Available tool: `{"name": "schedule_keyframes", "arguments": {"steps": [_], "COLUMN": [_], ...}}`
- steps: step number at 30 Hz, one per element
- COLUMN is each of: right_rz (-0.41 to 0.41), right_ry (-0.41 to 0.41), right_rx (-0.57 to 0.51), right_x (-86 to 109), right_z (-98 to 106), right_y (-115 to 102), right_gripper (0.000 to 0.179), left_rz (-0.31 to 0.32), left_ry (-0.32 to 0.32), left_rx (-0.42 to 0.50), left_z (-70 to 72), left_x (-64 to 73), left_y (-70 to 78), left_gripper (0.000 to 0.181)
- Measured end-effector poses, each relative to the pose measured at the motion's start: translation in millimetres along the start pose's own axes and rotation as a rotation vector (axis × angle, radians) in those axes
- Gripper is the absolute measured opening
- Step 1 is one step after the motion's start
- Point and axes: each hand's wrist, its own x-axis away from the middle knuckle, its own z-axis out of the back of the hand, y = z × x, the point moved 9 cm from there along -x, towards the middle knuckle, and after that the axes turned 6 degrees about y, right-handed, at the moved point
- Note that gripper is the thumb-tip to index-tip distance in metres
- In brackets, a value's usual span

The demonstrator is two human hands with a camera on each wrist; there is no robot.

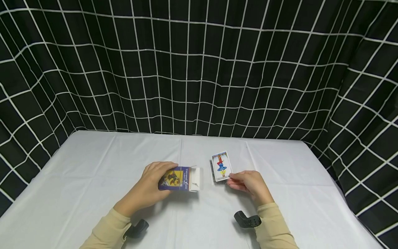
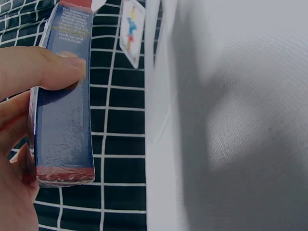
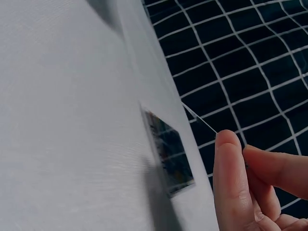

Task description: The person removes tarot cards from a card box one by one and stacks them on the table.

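Your left hand (image 1: 153, 183) is clamped round the card box (image 1: 174, 178), thumb against its near narrow side. The box's long axis runs rightward from that grip, so its white end flap (image 1: 195, 178) points towards your other hand. Your right hand (image 1: 248, 183) pinches the picture card (image 1: 221, 166) by its near right corner; the card reaches away and leftward from that pinch, its long axis roughly crosswise to the box's. A second card (image 3: 171, 154) lies on the white cloth (image 1: 192, 221) below the pinch and to its left, partly hidden under the picture card, with your right hand the nearer to it
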Motion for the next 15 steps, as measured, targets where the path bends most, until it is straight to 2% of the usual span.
{"name": "schedule_keyframes", "arguments": {"steps": [8,15], "right_rz": [-0.006,-0.026], "right_ry": [-0.011,0.031], "right_rx": [-0.023,0.017], "right_x": [3.7,-0.6], "right_z": [-8.4,-6.9], "right_y": [3.6,10.1], "right_gripper": [0.021,0.024], "left_rz": [0.003,-0.001], "left_ry": [-0.003,-0.003], "left_rx": [0.002,0.005], "left_z": [-0.5,-0.3], "left_x": [0.9,0.0], "left_y": [0.1,-0.5], "left_gripper": [0.073,0.073]}}
